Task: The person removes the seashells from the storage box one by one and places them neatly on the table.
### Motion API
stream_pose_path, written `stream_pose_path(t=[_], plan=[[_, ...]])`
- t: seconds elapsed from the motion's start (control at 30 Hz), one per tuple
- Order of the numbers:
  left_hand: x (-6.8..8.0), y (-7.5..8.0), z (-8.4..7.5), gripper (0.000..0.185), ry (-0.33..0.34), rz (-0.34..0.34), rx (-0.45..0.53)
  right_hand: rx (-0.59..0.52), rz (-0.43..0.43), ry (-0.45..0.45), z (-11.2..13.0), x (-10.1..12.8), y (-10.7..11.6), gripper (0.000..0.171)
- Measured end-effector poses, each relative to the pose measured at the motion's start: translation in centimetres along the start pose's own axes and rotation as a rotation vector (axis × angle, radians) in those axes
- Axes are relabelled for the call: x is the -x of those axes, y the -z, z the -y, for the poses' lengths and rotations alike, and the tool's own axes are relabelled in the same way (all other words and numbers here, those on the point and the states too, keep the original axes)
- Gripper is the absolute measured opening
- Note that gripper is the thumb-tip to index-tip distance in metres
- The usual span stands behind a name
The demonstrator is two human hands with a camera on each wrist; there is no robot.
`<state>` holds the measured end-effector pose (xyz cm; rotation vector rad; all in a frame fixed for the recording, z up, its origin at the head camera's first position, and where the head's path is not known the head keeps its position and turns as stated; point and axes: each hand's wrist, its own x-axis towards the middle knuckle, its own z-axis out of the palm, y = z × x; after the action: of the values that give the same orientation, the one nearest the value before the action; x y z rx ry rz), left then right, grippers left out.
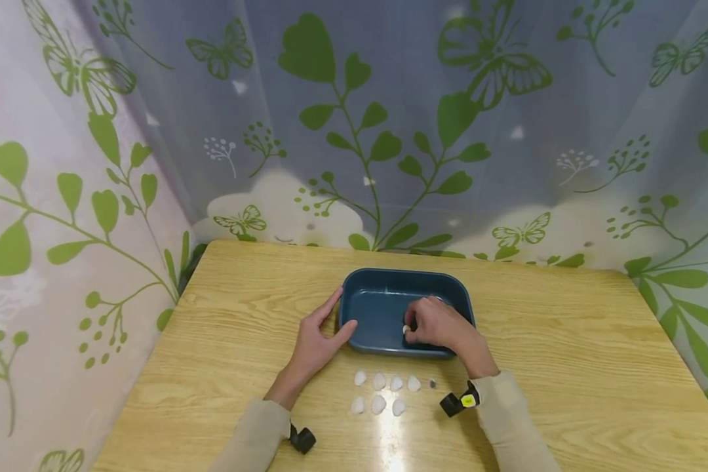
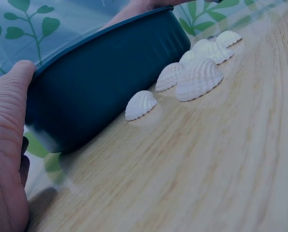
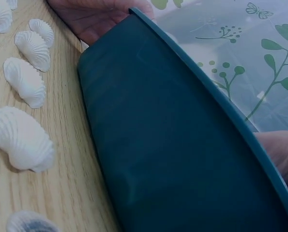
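Note:
A dark blue rectangular basin (image 1: 373, 314) stands on the table. My left hand (image 1: 315, 341) rests against its left end, fingers fairly straight along the outer wall and thumb at the near rim. Inside the basin, toward its right side, my right hand (image 1: 439, 324) pinches a small whitish piece (image 1: 407, 329), probably a seashell, between thumb and fingers. The basin wall hides most of that hand in the right wrist view. In front of the basin lie several white ribbed seashells (image 2: 199, 79) in two rows. A smaller, darker shell (image 3: 31, 222) ends the far row.
The wooden table (image 1: 259, 282) reaches back to a curtain (image 1: 389, 131) printed with green leaves and butterflies. Another printed curtain (image 1: 53, 216) hangs at the left. Bare wood surrounds the basin and shells on both sides.

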<state>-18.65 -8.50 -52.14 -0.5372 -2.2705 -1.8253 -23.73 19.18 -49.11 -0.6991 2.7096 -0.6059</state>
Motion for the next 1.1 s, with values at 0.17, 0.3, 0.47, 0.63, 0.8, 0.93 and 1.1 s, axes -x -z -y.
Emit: stream_pose_path(t=[0.17, 0.3, 0.47, 0.63, 0.8, 0.93, 1.1], plan=[[0.1, -0.1, 0.0, 0.066, -0.002, -0.005, -0.004, 0.010, 0.000, -0.017, 0.1, 0.0, 0.0, 0.008], [0.0, 0.0, 0.0, 0.066, -0.002, -0.006, -0.013, 0.009, -0.002, -0.013, 0.0, 0.1, 0.2, 0.008], [-0.1, 0.0, -0.1, 0.066, -0.014, -0.010, -0.016, -0.010, -0.022, 0.004, -0.2, 0.3, 0.4, 0.006], [-0.3, -0.2, -0.1, 0.066, -0.025, -0.003, -0.005, -0.033, -0.053, 0.025, -0.3, 0.7, 0.9, 0.003], [-0.3, -0.2, -0.1, 0.066, -0.009, 0.009, 0.009, -0.064, -0.090, 0.053, 0.0, 1.7, 1.9, 0.004], [-0.2, -0.1, -0.1, 0.065, -0.008, 0.000, 0.014, -0.090, -0.123, 0.104, 0.8, 2.9, 2.7, 0.005], [0.0, 0.1, 0.0, 0.065, -0.006, -0.006, 0.000, -0.079, -0.161, 0.164, 1.9, 5.0, 3.4, 0.004]])
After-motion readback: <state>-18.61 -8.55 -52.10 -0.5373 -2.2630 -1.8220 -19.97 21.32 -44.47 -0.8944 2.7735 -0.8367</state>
